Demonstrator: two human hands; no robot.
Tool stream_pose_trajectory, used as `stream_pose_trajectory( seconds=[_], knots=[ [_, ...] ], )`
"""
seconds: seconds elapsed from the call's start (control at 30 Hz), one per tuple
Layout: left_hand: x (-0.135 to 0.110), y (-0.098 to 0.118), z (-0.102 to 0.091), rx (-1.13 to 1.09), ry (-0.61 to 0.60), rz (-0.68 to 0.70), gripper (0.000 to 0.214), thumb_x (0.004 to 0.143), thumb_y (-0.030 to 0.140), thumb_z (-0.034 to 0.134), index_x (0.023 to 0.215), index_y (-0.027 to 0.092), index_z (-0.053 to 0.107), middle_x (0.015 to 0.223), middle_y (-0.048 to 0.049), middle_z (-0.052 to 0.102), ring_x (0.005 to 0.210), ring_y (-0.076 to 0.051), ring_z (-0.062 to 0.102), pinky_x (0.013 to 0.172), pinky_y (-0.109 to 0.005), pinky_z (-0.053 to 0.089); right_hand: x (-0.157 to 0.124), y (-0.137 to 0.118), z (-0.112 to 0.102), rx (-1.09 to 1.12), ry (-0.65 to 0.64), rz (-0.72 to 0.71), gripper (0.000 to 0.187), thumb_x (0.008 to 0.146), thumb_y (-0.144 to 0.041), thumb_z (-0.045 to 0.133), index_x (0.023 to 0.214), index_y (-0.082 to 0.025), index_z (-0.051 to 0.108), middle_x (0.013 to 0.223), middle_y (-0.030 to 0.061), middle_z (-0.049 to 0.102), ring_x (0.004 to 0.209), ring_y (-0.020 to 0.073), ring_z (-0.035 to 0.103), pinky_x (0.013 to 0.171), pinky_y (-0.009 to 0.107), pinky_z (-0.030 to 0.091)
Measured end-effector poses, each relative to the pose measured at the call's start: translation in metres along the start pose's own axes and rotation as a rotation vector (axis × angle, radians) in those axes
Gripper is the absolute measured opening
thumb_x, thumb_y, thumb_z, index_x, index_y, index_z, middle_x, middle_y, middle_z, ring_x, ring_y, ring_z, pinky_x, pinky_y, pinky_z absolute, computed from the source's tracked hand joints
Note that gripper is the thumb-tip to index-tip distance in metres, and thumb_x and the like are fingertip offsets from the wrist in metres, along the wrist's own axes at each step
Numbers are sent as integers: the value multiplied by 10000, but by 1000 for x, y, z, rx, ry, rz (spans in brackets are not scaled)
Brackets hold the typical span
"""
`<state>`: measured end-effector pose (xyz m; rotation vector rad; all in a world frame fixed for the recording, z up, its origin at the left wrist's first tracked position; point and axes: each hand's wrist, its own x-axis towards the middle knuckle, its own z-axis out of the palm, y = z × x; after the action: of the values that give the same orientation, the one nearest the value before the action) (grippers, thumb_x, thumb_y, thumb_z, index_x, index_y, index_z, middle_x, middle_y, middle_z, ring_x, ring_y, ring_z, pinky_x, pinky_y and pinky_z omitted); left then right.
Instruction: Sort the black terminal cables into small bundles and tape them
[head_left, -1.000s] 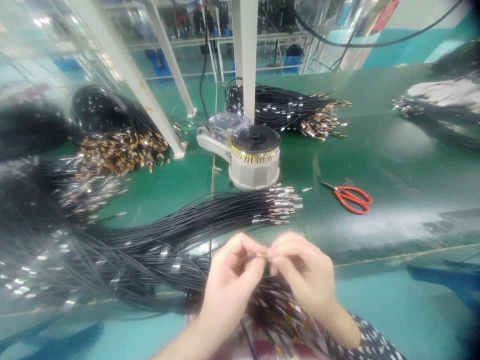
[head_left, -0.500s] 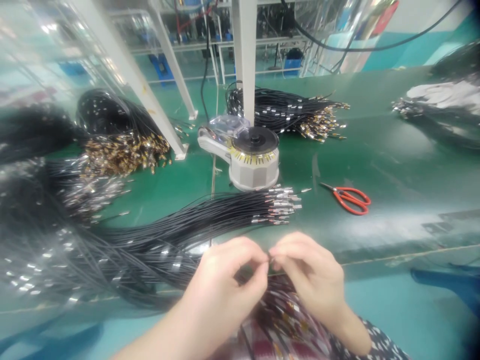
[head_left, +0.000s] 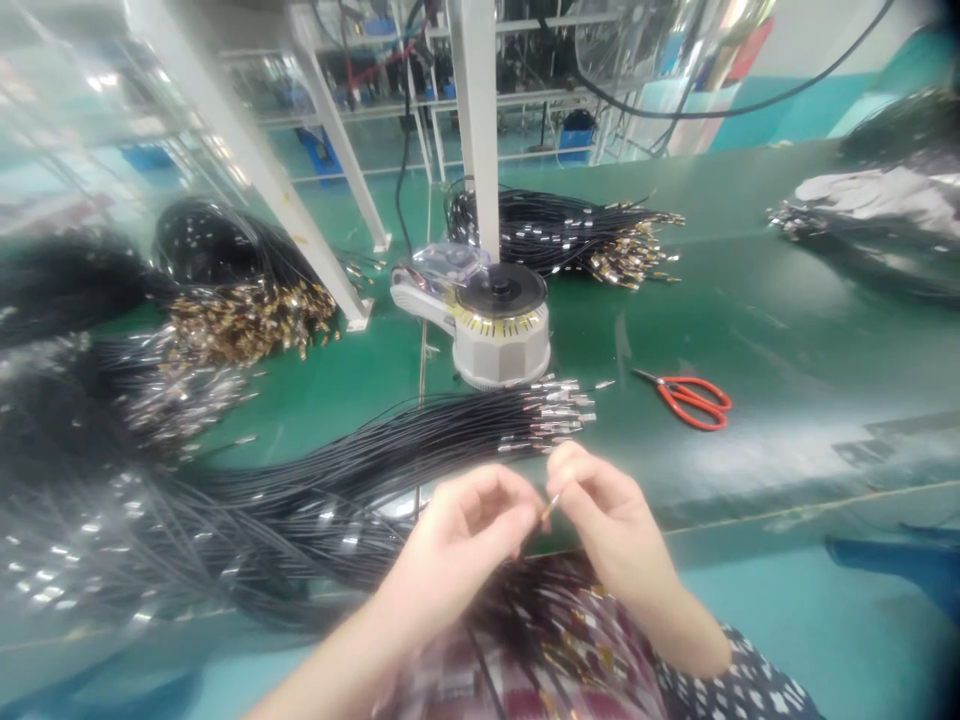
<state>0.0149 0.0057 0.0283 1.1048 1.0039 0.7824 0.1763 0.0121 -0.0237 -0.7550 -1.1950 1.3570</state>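
My left hand (head_left: 472,525) is closed in a pinch at the middle of the view, over the front edge of the table. Between its fingertips and those of my right hand (head_left: 604,510) shows a small gold-and-silver cable end (head_left: 551,507). Both hands pinch at this piece; the cable behind it is mostly hidden by the fingers. Below them, a bunch of black cables with metal ends (head_left: 585,640) lies across my lap. Just beyond my hands, a bundle of black cables (head_left: 420,430) rests on the table, its silver ends pointing right.
A white round tape dispenser (head_left: 501,345) stands behind the cables. Orange-handled scissors (head_left: 691,400) lie to its right on the green table (head_left: 750,300). More cable bundles (head_left: 240,310) are at left, with another (head_left: 570,235) behind the dispenser. White posts (head_left: 484,130) rise from the table.
My right hand has shifted up and tilted, and the metal cable end now shows between the fingertips. The whole view has moved slightly.
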Motion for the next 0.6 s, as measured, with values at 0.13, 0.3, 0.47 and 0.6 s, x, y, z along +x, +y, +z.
stream_pose_trajectory(
  seconds=[0.13, 0.3, 0.47, 0.6],
  knots=[
    [-1, -3, 0, -59, -148, -74, 167, 850, 275, 618, 812, 136, 701, 633, -45, 686, 581, -132, 575, 606, -257, 446, -2, 1, -1, -18, 18, 17, 136, 911, -203, 591, 811, -239, 676, 786, -14, 509, 676, 100, 472, 616, 226, 411],
    [-1, -7, 1, -43, 174, 96, 109, 790, 260, 712, 765, 165, 758, 768, -59, 691, 732, -163, 616, 711, -281, 478, -8, -2, 3, 0, 42, 176, 154, 945, -300, 544, 1060, -261, 640, 837, -9, 563, 674, 94, 487, 652, 229, 439],
    [2, -12, -8, -29, 270, 219, 55, 777, 227, 730, 779, 213, 784, 869, -24, 516, 848, -143, 525, 739, -235, 462, -8, -5, 18, -7, -103, 271, 232, 935, -349, 541, 1081, -199, 640, 690, -27, 550, 602, 93, 493, 618, 234, 446],
    [-4, -10, -14, -131, 135, 117, 111, 827, 253, 674, 777, 198, 756, 868, -21, 505, 719, -126, 518, 613, -242, 470, 0, -10, 28, -95, -187, 309, 247, 898, -362, 576, 856, -145, 688, 599, -34, 510, 530, 80, 419, 515, 216, 380]
  ],
)
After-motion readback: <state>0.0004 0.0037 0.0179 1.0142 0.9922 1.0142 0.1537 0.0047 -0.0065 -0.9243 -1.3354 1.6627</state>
